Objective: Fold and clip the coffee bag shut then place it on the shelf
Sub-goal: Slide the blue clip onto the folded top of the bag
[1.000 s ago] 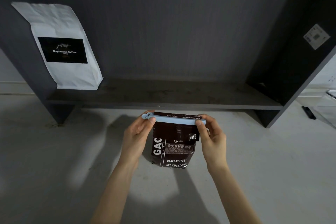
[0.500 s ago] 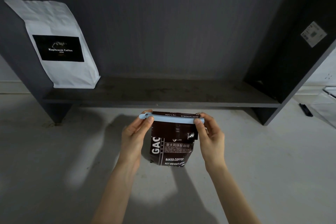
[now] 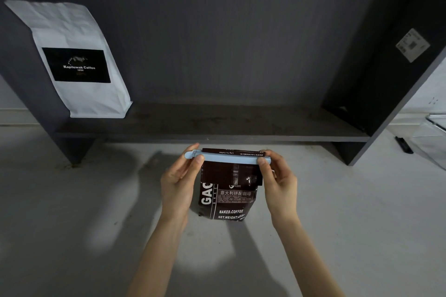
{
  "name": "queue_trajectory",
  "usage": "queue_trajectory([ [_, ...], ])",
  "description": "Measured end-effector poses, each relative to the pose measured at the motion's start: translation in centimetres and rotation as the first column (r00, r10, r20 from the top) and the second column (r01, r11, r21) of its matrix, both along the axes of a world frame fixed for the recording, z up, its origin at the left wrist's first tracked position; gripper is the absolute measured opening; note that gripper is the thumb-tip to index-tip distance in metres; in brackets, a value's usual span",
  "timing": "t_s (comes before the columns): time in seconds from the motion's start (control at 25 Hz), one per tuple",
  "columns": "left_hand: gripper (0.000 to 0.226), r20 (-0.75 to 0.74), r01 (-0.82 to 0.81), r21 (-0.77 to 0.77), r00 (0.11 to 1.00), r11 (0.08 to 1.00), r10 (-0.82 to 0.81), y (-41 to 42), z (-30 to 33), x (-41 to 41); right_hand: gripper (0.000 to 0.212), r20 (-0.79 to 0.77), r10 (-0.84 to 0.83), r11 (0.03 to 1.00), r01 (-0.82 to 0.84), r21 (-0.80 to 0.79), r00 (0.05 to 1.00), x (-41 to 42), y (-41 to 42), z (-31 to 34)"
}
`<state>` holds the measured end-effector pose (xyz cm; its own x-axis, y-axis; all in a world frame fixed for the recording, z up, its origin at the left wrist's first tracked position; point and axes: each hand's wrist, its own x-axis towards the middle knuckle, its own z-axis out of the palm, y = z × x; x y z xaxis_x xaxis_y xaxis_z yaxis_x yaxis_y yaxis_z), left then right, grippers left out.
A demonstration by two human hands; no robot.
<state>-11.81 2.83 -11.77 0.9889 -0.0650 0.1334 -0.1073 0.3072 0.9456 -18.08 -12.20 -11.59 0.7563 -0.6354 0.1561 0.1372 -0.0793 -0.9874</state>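
A dark brown coffee bag point(image 3: 229, 194) with white lettering stands upright on the pale floor in front of the shelf. Its top is folded over, and a long light-blue clip point(image 3: 229, 158) lies across the fold. My left hand point(image 3: 179, 182) pinches the clip's left end between thumb and fingers. My right hand point(image 3: 278, 182) pinches the right end. The dark shelf board point(image 3: 217, 125) runs just beyond the bag, low above the floor.
A white coffee bag point(image 3: 77, 60) with a black label leans at the shelf's left end. The shelf's dark side panels rise at left and right; a sticker point(image 3: 412, 44) is on the right one. A black pen-like object point(image 3: 404, 145) and a clear container point(image 3: 434, 132) lie at far right.
Both hands stay on the clip's ends at the bag's top. The view has shifted slightly; the bag and hands have barely moved.
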Motion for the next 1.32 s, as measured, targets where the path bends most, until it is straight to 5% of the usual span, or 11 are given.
queue_trajectory([
  [0.88,0.031,0.039,-0.001,0.033,0.999,0.999,0.000,0.3,0.0,0.0,0.020,-0.029,0.029,0.999,-0.030,-0.041,0.999,-0.4,0.2,0.2],
  [1.32,0.047,0.014,0.207,0.290,0.975,0.934,-0.220,1.5,-2.6,1.0,0.033,-0.123,0.133,0.978,-0.150,-0.142,0.983,-0.7,-0.8,-2.8],
])
